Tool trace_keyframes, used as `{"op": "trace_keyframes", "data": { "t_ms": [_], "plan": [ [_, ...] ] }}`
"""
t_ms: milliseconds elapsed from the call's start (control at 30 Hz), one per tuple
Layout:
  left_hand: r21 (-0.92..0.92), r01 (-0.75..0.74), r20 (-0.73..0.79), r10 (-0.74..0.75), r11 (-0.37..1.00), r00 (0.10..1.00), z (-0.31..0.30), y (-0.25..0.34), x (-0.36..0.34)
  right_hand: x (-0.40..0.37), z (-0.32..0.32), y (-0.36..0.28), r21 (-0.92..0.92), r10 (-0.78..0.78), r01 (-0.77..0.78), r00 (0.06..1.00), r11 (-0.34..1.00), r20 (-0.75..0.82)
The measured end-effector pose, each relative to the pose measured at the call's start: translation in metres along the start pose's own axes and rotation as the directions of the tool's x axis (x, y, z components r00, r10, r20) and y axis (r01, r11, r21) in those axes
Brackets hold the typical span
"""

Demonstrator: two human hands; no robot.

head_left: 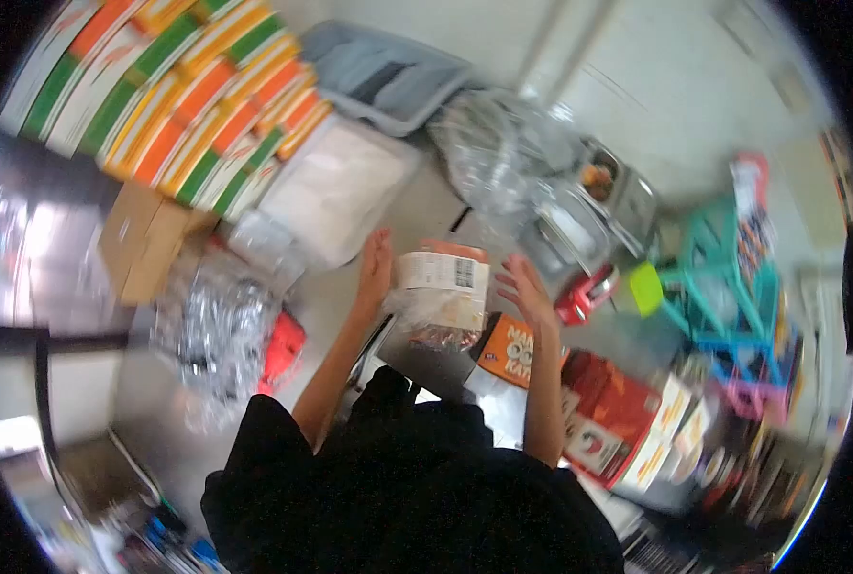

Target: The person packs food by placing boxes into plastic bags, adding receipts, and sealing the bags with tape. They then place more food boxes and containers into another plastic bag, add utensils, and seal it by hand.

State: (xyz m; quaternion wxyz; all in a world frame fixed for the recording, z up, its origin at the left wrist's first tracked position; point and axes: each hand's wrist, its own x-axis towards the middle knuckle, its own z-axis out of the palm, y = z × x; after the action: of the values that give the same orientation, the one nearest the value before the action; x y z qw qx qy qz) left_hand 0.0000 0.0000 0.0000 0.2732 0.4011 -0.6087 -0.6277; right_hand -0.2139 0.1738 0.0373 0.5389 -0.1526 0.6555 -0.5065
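- Black-shirted torso [417, 478], nearest.
- Left hand [376, 263], right hand [530, 295]: fingers extended, grasping nothing.
- Labelled packet [453, 292]: between them on the tabletop [326, 306]; even two-sided support probably suits its loose wrapping.

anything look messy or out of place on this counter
The crumpled clear plastic heaped left of the left hand looks untidy: it sprawls loosely beside a red item, unlike the stacked boxes. No spill shows, though blur hides detail.

A plain off-white wall [675, 86] is seen behind a wide, shiny grey metal table [326, 301]. On the left, a straight dark bar [44, 402] is seen, and bright white light [10, 435] is spread in blurry patches near it.
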Motion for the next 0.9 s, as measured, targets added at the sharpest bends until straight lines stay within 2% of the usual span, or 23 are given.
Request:
{"op": "trace_keyframes", "data": {
  "t_ms": [33,67,100,133,167,200,233,300,400,467,500,533,567,600,633,667,700,733,767,833,867,900],
  "plan": [
    [-0.081,0.159,-0.177,-0.171,0.984,0.969,0.000,-0.028,-0.021,-0.003,0.004,0.016,0.209,0.040,-0.028,0.998,0.978,-0.057],
    [-0.160,0.271,-0.045,-0.282,0.949,0.958,0.010,-0.045,-0.050,-0.006,0.005,0.034,0.281,0.129,-0.141,0.990,0.949,0.060],
    [-0.322,0.266,0.132,-0.235,0.909,0.963,0.049,-0.052,-0.018,0.026,-0.016,0.001,0.249,0.114,-0.140,0.987,0.958,0.117],
    [-0.349,0.251,0.053,-0.248,0.903,0.967,0.035,-0.054,-0.037,0.016,-0.006,0.009,0.200,0.135,-0.172,0.974,0.965,0.184],
    [-0.363,0.205,-0.107,-0.259,0.909,0.960,0.032,-0.053,-0.063,0.003,0.020,0.013,0.225,0.051,-0.092,0.982,0.970,0.184],
    [-0.357,0.175,-0.255,-0.276,0.918,0.927,0.019,-0.053,-0.098,-0.017,0.050,0.019,0.270,-0.020,-0.029,0.984,0.963,0.175],
    [-0.374,0.120,-0.376,-0.268,0.920,0.887,0.020,-0.053,-0.105,-0.033,0.065,0.010,0.247,-0.018,-0.039,0.974,0.968,0.226],
    [-0.416,0.018,-0.564,-0.273,0.909,0.779,0.023,-0.047,-0.114,-0.076,0.091,-0.010,0.054,-0.009,0.002,0.989,0.999,0.145],
    [-0.398,-0.153,-0.759,-0.231,0.905,0.609,-0.026,-0.067,-0.224,-0.104,0.152,0.020,-0.276,-0.021,0.145,0.914,0.950,0.405],
    [-0.366,-0.231,-0.838,-0.212,0.902,0.502,-0.080,-0.069,-0.268,-0.128,0.219,0.054,-0.363,-0.166,0.493,0.743,0.791,0.648],
    [-0.354,-0.267,-0.867,-0.208,0.896,0.453,-0.098,-0.097,-0.351,-0.105,0.257,0.104,-0.096,-0.544,0.922,0.303,0.376,0.783],
    [-0.348,-0.299,-0.891,-0.214,0.889,0.400,-0.124,-0.101,-0.373,-0.141,0.310,0.081,-0.061,-0.364,0.783,0.355,0.619,0.861],
    [-0.345,-0.329,-0.910,-0.227,0.879,0.347,-0.146,-0.109,-0.403,-0.184,0.348,0.055,-0.138,-0.001,0.295,0.425,0.946,0.905],
    [-0.337,-0.365,-0.926,-0.235,0.868,0.296,-0.166,-0.122,-0.434,-0.195,0.380,0.077,-0.316,0.005,0.530,0.507,0.787,0.862],
    [-0.326,-0.403,-0.939,-0.242,0.855,0.245,-0.179,-0.142,-0.477,-0.187,0.403,0.115,-0.141,-0.224,0.860,0.280,0.491,0.933],
    [-0.313,-0.429,-0.948,-0.254,0.847,0.190,-0.185,-0.156,-0.510,-0.203,0.411,0.125,-0.153,-0.476,0.984,0.179,0.094,0.861],
    [-0.296,-0.453,-0.955,-0.264,0.841,0.135,-0.193,-0.155,-0.506,-0.217,0.409,0.105,-0.209,-0.392,0.964,0.258,0.165,0.883],
    [-0.356,-0.586,-0.929,-0.345,0.728,0.134,-0.208,-0.144,-0.515,-0.204,0.409,0.097,-0.182,-0.391,0.936,0.295,0.300,0.872],
    [-0.374,-0.668,-0.915,-0.374,0.643,0.152,-0.228,-0.184,-0.539,-0.184,0.408,0.087,-0.149,-0.384,0.889,0.331,0.433,0.862],
    [-0.213,-0.601,-0.925,-0.356,0.771,-0.129,-0.240,-0.126,-0.517,-0.126,0.382,0.063,-0.276,-0.331,0.771,0.527,0.574,0.783],
    [-0.167,-0.639,-0.909,-0.368,0.751,-0.196,-0.261,-0.141,-0.523,-0.097,0.368,0.050,-0.383,-0.363,0.687,0.681,0.618,0.636],
    [-0.116,-0.673,-0.886,-0.382,0.731,-0.263,-0.284,-0.156,-0.528,-0.049,0.353,0.048,-0.481,-0.518,0.719,0.695,0.502,0.498]
  ]
}}
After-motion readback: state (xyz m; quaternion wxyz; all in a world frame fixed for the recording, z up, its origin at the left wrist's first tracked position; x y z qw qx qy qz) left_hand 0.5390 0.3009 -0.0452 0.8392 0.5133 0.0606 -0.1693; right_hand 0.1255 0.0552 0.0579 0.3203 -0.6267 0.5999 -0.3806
